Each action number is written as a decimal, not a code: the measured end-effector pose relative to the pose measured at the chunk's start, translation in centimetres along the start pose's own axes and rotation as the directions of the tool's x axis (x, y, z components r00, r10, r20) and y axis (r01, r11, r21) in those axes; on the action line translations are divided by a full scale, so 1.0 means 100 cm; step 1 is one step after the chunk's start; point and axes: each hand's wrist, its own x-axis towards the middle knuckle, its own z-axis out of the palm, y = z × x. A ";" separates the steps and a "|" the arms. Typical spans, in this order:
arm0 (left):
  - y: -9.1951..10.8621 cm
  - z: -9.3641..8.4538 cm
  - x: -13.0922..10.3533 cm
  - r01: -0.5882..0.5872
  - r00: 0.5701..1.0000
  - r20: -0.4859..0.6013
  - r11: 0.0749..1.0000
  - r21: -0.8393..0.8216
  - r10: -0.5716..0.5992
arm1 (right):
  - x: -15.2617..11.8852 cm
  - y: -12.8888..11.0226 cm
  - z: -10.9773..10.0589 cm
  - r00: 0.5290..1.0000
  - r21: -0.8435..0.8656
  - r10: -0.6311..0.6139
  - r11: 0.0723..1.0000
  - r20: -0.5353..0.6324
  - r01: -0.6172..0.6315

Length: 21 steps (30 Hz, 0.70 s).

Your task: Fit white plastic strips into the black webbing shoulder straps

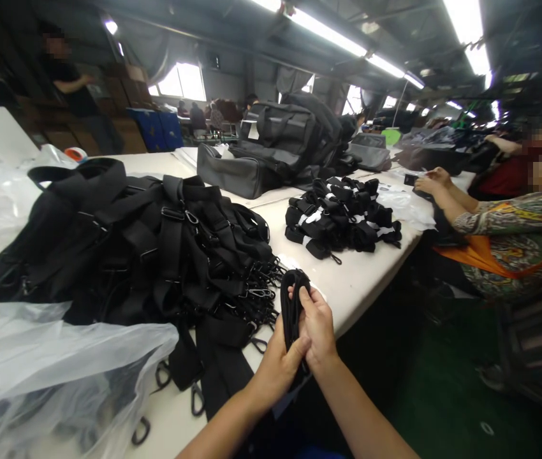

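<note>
Near the table's front edge, a folded black webbing strap (291, 306) is held between both hands. My left hand (278, 357) wraps round its lower part, thumb pressed along the side. My right hand (317, 322) grips the upper part, with the thumb over the folds. Just left of the hands lies a big heap of loose black straps (151, 248), their metal snap hooks (261, 287) gathered on the near right side. Beyond the hands sits a smaller pile of bundled black straps (342, 217), bound with white bands.
Clear plastic bags (60, 376) cover the table's near left. Black bags (280, 140) are stacked at the back, and a tape roll (76, 154) lies far left. Across the table's right edge, a co-worker in a patterned sleeve (505, 217) handles a small dark item (410, 180).
</note>
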 end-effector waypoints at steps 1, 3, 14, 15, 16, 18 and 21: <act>-0.002 -0.002 0.001 -0.001 1.000 -0.008 1.000 0.023 0.001 | 0.000 -0.002 -0.001 1.000 0.015 0.028 0.999 0.014 -0.028; -0.004 -0.008 0.005 0.006 1.000 -0.020 0.998 0.063 -0.005 | -0.001 -0.006 -0.002 0.995 0.031 0.086 0.996 0.045 -0.088; 0.000 -0.017 0.009 0.102 0.985 -0.138 0.995 -0.004 -0.102 | 0.003 -0.001 -0.008 0.977 -0.226 0.018 0.974 0.214 0.032; 0.000 -0.018 0.010 0.130 0.979 -0.155 0.991 -0.029 -0.133 | 0.002 -0.009 -0.008 0.967 -0.354 -0.012 0.930 0.253 0.104; 0.001 -0.019 0.011 0.148 0.974 -0.169 0.988 -0.052 -0.154 | 0.000 -0.019 -0.009 0.958 -0.464 -0.065 0.864 0.281 0.194; 0.002 -0.023 0.014 0.148 0.967 -0.194 0.984 -0.096 -0.165 | -0.014 -0.046 -0.010 0.921 -0.579 -0.201 0.727 0.334 0.369; 0.004 -0.032 0.020 0.153 0.955 -0.221 0.967 -0.206 -0.198 | -0.052 -0.087 -0.020 0.865 -0.483 -0.168 0.771 0.473 0.414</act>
